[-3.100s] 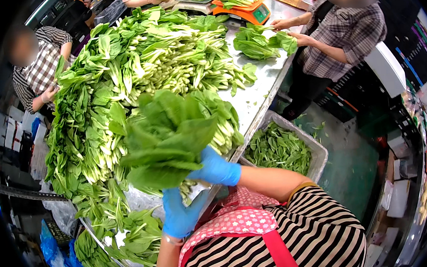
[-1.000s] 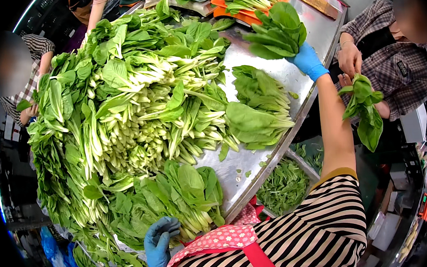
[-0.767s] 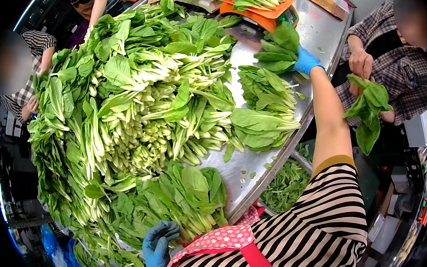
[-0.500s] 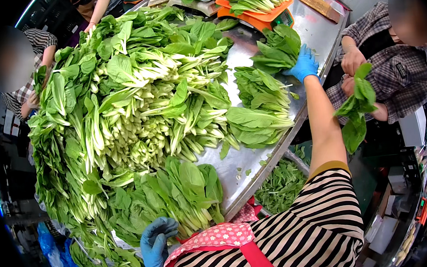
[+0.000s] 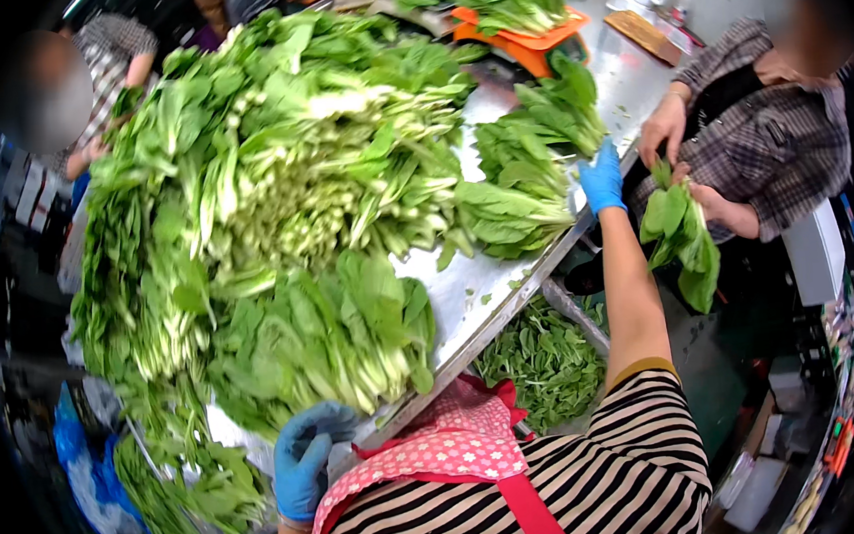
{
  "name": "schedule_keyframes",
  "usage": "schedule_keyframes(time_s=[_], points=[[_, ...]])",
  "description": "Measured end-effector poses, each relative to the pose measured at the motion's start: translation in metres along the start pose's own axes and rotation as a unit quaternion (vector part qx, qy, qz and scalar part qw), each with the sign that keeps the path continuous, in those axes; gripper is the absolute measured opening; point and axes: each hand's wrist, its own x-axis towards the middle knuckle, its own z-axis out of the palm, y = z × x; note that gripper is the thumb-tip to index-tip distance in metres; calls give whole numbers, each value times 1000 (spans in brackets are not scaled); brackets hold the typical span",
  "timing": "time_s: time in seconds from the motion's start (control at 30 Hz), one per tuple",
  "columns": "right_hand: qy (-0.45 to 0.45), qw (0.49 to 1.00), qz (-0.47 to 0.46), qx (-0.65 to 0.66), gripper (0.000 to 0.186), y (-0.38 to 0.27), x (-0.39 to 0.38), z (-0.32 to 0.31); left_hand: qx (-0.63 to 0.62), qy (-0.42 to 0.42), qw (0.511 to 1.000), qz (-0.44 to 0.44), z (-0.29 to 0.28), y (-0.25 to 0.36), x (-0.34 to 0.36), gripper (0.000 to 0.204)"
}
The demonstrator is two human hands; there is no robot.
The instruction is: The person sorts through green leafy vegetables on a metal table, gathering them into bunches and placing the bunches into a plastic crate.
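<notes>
My blue-gloved right hand (image 5: 602, 177), arm outstretched, touches the stem ends of a leafy bunch (image 5: 559, 101) on the metal table's right side, its fingers loosely extended. More bunches (image 5: 513, 210) lie just below it. My left hand (image 5: 310, 457), also gloved, is loosely curled and open at the near edge, beside a bundle of greens (image 5: 317, 341), with nothing visible held. A large heap of pale-stemmed greens (image 5: 290, 187) covers the table's left part.
A plaid-shirted co-worker (image 5: 759, 150) at right holds greens; others (image 5: 111, 81) work at left and top. An orange scale (image 5: 520, 49) carries greens near a wooden board (image 5: 641, 34). A crate of leaves (image 5: 540, 358) sits below the metal edge (image 5: 492, 322); blue plastic (image 5: 86, 464) lies left.
My right hand earlier carried a bunch to the table's right side; it now rests lower, at that bunch's stems, fingers looser. The view has shifted, and the co-worker's greens appear lower.
</notes>
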Motion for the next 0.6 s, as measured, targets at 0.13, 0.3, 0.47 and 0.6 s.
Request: schedule_keyframes(time_s=[0.13,0.3,0.47,0.6], points=[[-80,988,-45,128,49,-24,-52,-23,46,-56,997,-25,-12,2,-14,33],[-84,955,-93,270,30,-91,-134,-74,10,-86,996,-7,-45,2,-41,32],[-58,902,-107,415,27,-240,-222,-132,23,6,999,23,-118,-19,-84,30],[-170,832,-211,485,25,-350,-320,-131,456,125,859,198,-194,-29,-121,51]])
